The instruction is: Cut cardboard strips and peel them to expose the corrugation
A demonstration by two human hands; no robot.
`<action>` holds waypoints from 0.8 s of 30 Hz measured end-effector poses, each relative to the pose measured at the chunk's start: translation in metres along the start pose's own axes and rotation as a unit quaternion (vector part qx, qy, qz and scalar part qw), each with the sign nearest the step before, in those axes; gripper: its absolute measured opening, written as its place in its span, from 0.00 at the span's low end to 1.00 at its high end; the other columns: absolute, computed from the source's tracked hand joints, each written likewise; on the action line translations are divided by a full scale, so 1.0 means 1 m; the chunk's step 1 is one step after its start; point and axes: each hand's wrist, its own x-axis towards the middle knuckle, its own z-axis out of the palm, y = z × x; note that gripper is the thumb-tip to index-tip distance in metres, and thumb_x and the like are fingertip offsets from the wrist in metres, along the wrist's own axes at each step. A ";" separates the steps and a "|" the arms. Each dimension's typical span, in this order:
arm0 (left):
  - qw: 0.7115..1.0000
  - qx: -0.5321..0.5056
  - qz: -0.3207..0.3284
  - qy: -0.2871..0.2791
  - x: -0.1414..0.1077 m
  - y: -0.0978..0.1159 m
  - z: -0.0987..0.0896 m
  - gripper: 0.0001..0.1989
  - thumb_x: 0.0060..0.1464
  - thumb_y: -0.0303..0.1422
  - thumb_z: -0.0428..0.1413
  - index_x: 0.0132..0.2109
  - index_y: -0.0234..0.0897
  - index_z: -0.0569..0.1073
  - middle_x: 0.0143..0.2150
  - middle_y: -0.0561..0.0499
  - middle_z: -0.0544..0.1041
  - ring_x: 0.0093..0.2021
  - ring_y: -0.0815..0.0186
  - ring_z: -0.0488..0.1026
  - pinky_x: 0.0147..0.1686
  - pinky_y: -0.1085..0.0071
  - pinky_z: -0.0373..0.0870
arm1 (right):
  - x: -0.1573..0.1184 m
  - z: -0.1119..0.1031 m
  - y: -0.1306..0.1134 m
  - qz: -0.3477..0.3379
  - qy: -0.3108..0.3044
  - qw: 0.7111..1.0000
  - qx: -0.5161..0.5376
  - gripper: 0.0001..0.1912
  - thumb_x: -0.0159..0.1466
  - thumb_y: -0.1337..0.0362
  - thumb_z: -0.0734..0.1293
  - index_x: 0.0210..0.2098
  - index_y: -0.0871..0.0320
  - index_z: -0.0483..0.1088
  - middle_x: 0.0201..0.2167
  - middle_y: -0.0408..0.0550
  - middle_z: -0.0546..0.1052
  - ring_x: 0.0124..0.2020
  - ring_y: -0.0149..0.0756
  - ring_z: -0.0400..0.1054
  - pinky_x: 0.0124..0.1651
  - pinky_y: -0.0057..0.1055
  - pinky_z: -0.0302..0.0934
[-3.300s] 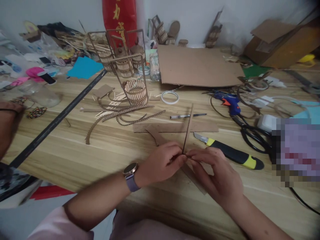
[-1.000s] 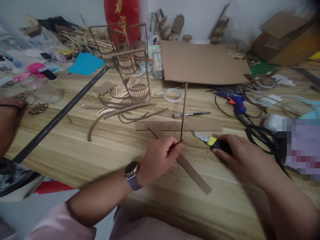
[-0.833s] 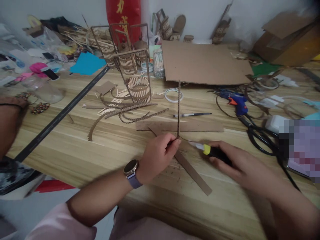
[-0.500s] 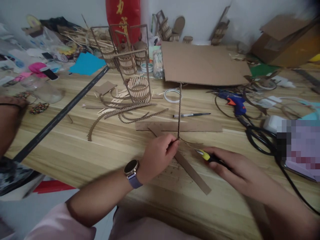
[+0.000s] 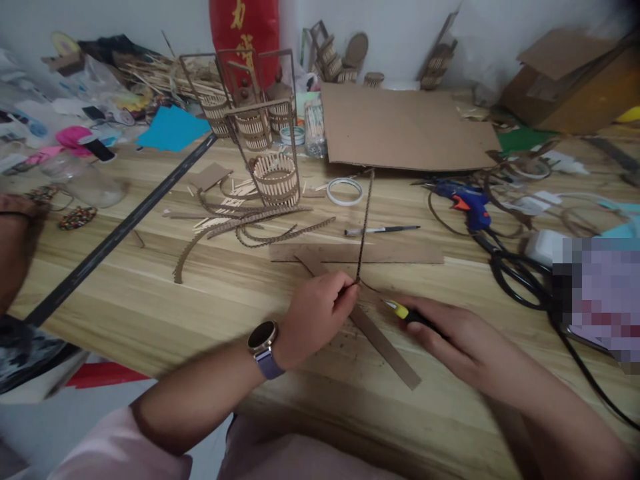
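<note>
My left hand [image 5: 324,313] pinches the near end of a narrow corrugated cardboard strip [image 5: 365,223] standing on its edge. From the pinched end a thin paper layer curls away to the right. My right hand [image 5: 450,333] grips a craft knife [image 5: 400,309] with a yellow and black handle, its blade tip by that curl. Beneath my left hand lies a flat cardboard strip [image 5: 385,347], slanting across another flat strip [image 5: 415,253]. A pen [image 5: 383,231] rests just past them, partly crossed by the upright strip.
Small stick-and-cardboard baskets [image 5: 276,180] and curved cardboard strips [image 5: 270,217] sit left of centre. A large cardboard sheet [image 5: 410,127] lies behind. On the right are a blue glue gun [image 5: 470,203] and a black cable [image 5: 520,287]. Another person's arm [image 5: 17,253] is at far left.
The upright strip's far end has swung to the right. My right hand has shifted slightly left with the knife, bringing its blade closer to the strip. My left hand keeps its pinch.
</note>
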 end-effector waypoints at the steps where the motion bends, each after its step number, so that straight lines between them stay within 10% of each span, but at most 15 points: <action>1: 1.000 -0.003 -0.002 0.000 0.000 0.000 0.000 0.09 0.66 0.29 0.53 0.35 0.36 0.71 0.29 0.52 0.76 0.30 0.66 0.72 0.31 0.71 0.59 | 0.000 0.000 0.000 0.003 0.000 1.000 0.000 0.20 0.72 0.59 0.58 0.57 0.56 0.75 0.47 0.53 0.84 0.44 0.44 0.81 0.45 0.38 0.76; 24: 0.999 0.023 0.037 0.000 -0.001 0.001 0.000 0.12 0.68 0.32 0.49 0.34 0.38 0.69 0.29 0.54 0.74 0.29 0.67 0.70 0.31 0.71 0.61 | 0.002 -0.002 -0.004 0.025 -0.014 0.999 0.031 0.20 0.72 0.58 0.57 0.55 0.54 0.76 0.41 0.51 0.85 0.38 0.42 0.80 0.39 0.36 0.75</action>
